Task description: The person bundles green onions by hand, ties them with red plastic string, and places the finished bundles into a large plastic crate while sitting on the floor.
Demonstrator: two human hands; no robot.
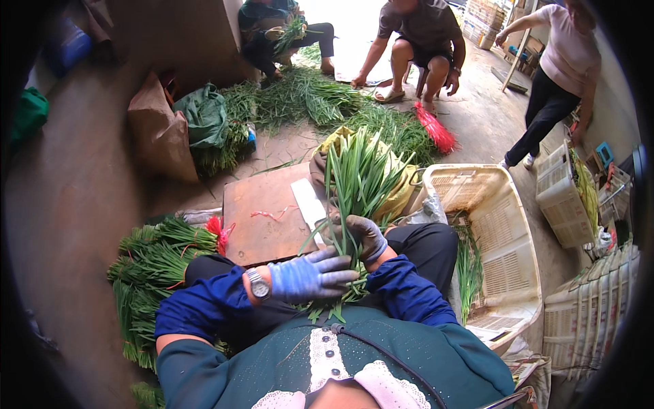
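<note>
My right hand (367, 237), in a grey-stained work glove, grips a bunch of long green leaves (357, 179) like garlic chives, held upright in front of me. My left hand (314, 276), in a blue and grey glove, lies across the lower part of this bunch with its fingers stretched out. More leaf ends (332, 308) show in my lap beneath the hands. Just beyond them is a brown wooden board (250, 189) with a white strip (305, 202) and a loose red tie (275, 213) on it. Red plastic strands (219, 232) sit at its left edge.
Tied green bundles (153, 260) are piled at my left. A white plastic basket (511, 240) with some leaves stands at my right. Loose greens (317, 97), a yellow sack (398, 199) and red strands (435, 128) lie ahead. Two people sit beyond; another stands at right near crates (564, 199).
</note>
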